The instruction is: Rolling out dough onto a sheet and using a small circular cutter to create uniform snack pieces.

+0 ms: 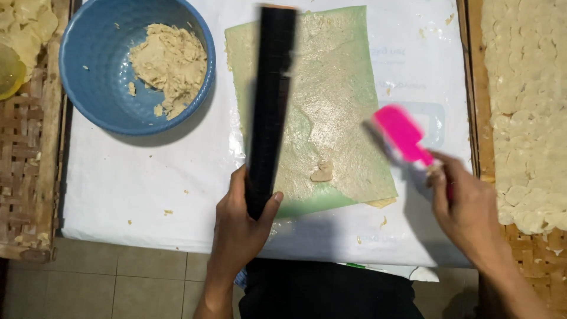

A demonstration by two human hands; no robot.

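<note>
While the left hand (239,227) grips the lower end of a long black roller (269,106), this roller lies along the left part of the green sheet (336,100), which is covered with thin pale dough. To the right of the green sheet, the right hand (466,207) is closed around the handle of a pink spatula (401,134), and its blade hangs over the sheet's right edge. Left of the sheet stands a blue bowl (88,88) with dough (170,62), and a small dough lump (322,172) rests near the sheet's lower edge.
</note>
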